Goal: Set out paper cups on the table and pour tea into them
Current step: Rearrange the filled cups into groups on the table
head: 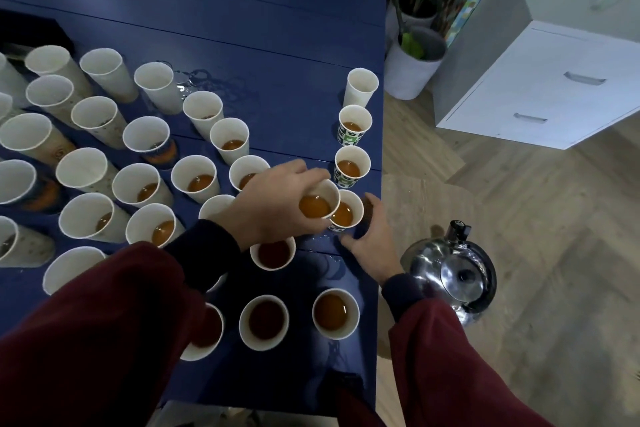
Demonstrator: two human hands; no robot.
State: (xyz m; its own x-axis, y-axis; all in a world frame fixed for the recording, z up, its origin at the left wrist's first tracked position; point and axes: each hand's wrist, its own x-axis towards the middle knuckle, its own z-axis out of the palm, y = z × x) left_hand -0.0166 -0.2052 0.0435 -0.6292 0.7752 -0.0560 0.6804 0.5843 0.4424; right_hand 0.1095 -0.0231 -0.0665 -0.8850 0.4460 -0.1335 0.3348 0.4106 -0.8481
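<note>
Blue table (277,45) crowded with paper cups (194,180), most holding tea. Left hand (277,204) grips tea-filled cup (320,203) by rim, near right edge. Right hand (372,241) spread flat, empty, beside neighbouring cup (346,210). Steel kettle (453,270) on floor.

Left-edge cups (7,180) cut off by the frame. Left sleeve (104,322) hides part of two near cups (207,333). Left hand (277,204) covers the held cup (320,201) wall; grip of fingers (311,224) underneath unclear. Kettle (453,274) spout hidden behind right sleeve (443,357).
</note>
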